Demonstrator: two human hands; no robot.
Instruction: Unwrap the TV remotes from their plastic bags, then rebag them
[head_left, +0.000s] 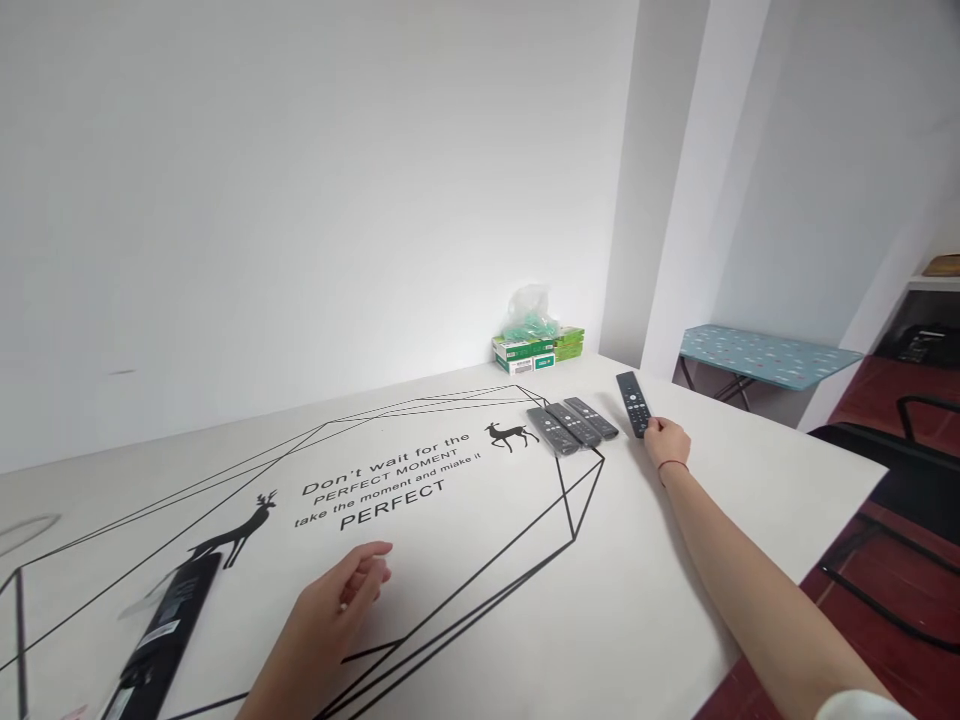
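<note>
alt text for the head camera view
A person's right hand holds the near end of a black remote on a white printed table, beside three grey remotes. The left hand, empty and loosely curled, is nearer the camera.

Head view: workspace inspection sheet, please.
Surface: white table with black line art, deer and lettering.
Job's things: single remote near the far edge; three remotes side by side just left of it.
Clutter: black device at near left; green boxes with a plastic bag on top by the wall.
Grippers: right hand grips the single remote's near end; left hand empty, fingers loosely curled, over the table.
Cables: nothing seen.
Surroundings: white walls, blue side table, black chair, red floor.
</note>
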